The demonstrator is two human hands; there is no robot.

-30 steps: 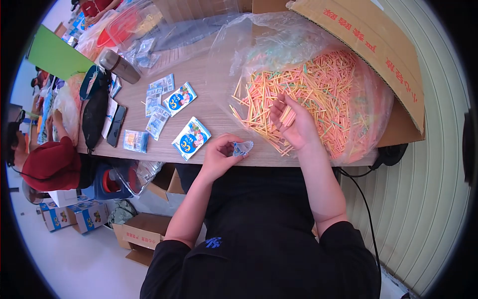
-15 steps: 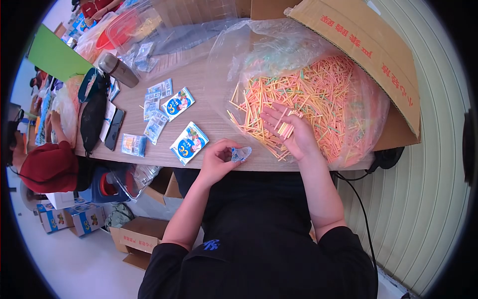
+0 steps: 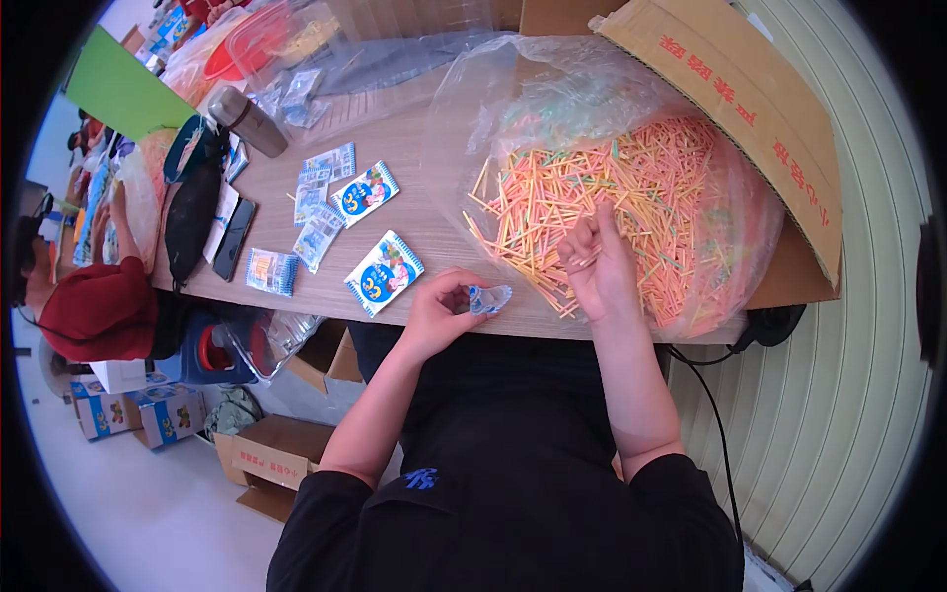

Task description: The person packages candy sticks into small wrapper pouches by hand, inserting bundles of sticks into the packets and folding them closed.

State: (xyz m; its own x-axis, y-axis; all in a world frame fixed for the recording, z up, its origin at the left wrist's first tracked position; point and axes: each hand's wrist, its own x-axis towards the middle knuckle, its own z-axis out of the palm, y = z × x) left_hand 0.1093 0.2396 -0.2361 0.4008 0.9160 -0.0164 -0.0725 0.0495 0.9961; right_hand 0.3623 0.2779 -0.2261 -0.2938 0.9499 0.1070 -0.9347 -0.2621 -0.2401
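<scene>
Near the table's front edge, my left hand (image 3: 440, 312) pinches a small clear and blue packet (image 3: 489, 299) whose mouth faces right. My right hand (image 3: 600, 264) is palm up over the front of the stick pile, its fingers curled round a few sticks that are mostly hidden. Thin pink, yellow and green sticks (image 3: 659, 187) lie heaped in a large clear plastic bag (image 3: 464, 99). Left of my left hand lies a blue and white packet (image 3: 385, 274); another printed packet (image 3: 365, 194) and several clear-sided ones are behind it.
An open cardboard box (image 3: 769, 118) surrounds the bag's right side. A metal flask (image 3: 247, 120), a phone (image 3: 234, 240) and a black pouch (image 3: 191, 219) stand or lie on the table's left part. Beyond them sits a person in red (image 3: 104, 314). Cartons stand on the floor.
The fingers of my right hand have curled in from a spread, open palm that held several sticks. My left hand still holds the small packet. The view has shifted slightly.
</scene>
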